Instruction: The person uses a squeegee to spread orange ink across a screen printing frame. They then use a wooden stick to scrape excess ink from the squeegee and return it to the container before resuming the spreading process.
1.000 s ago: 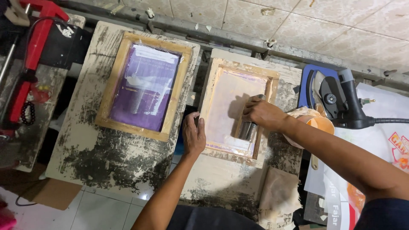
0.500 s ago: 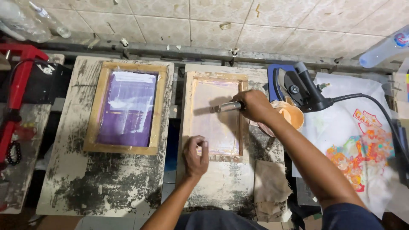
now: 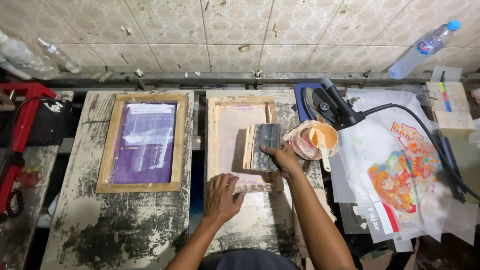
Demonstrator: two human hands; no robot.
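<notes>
Squeegee (image 3: 263, 147) apparently under right hand (image 3: 284, 158) fingers.

Near edge: our left hand (image 3: 221, 197) presses the pale-mesh frame (image 3: 214, 145), and below it the counter (image 3: 260, 225) lies open.
Inside frame: our right hand (image 3: 282, 157) holds the squeegee (image 3: 262, 146) against the right rail; the mesh to its left is free.
Right side: the paint cup (image 3: 320, 140) sits just beside our right hand, with the black iron (image 3: 332, 107) behind it.
Left side: we see a narrow gap before the purple-mesh frame (image 3: 145, 142).
</notes>
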